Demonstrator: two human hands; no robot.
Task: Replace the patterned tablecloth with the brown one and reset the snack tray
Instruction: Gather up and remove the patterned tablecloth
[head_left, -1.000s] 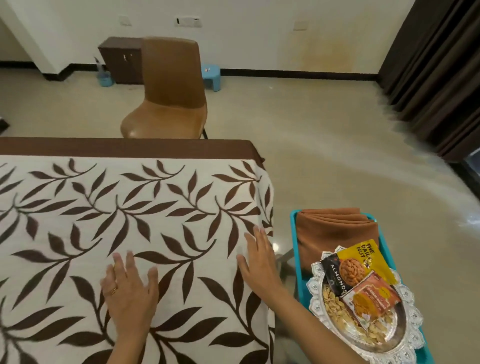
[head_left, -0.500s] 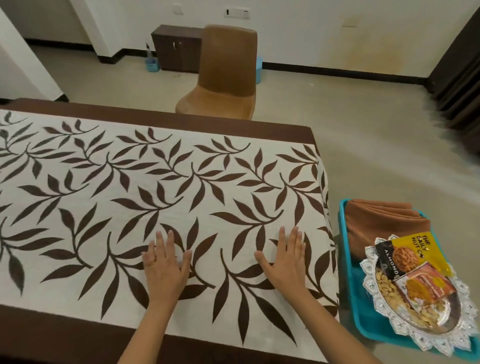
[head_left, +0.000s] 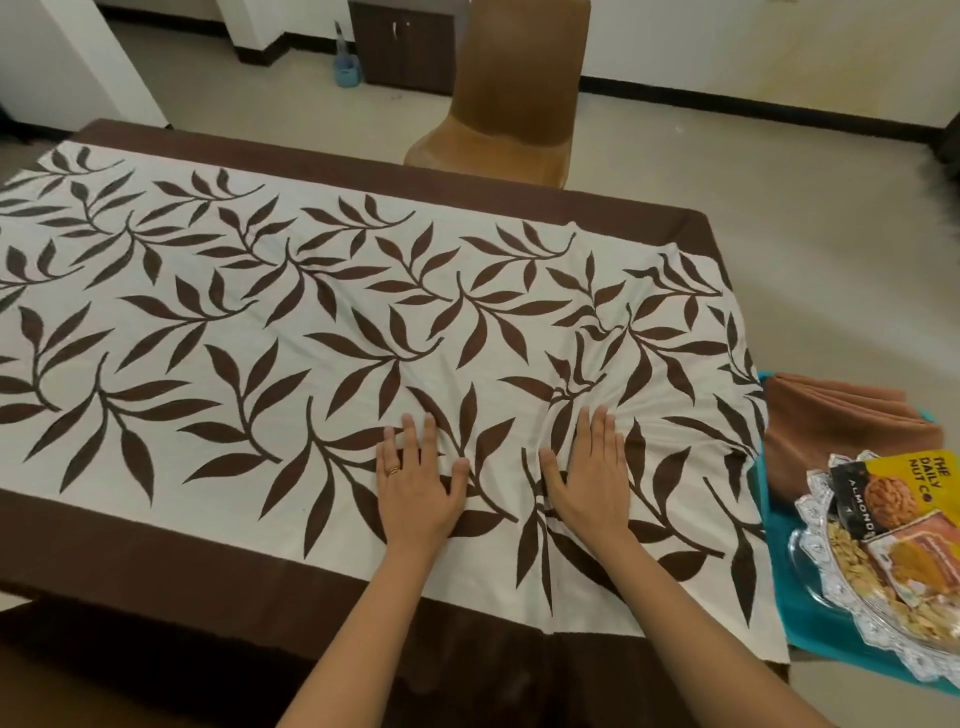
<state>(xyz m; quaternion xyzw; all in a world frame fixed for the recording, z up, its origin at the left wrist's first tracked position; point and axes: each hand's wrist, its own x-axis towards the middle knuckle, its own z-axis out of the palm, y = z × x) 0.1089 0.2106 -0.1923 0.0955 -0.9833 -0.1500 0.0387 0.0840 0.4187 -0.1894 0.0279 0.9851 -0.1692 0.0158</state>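
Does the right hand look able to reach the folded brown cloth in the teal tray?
Probably yes: the right hand lies flat on the leaf-patterned tablecloth near its right edge, and nothing stands between it and the folded brown cloth.

Brown chair (head_left: 511, 98) on beige floor (head_left: 779, 182); dark cabinet (head_left: 402, 44) against white wall (head_left: 727, 47)

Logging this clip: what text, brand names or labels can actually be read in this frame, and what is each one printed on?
"THE DAILY NUT CO": on the yellow face of the almond packet lying in the silver snack tray.
"ALMOND": on that packet's black band; the word's end is covered by the orange packet.
Orange packet: print too blurred to read.
Patterned tablecloth: leaf motifs only, no text.
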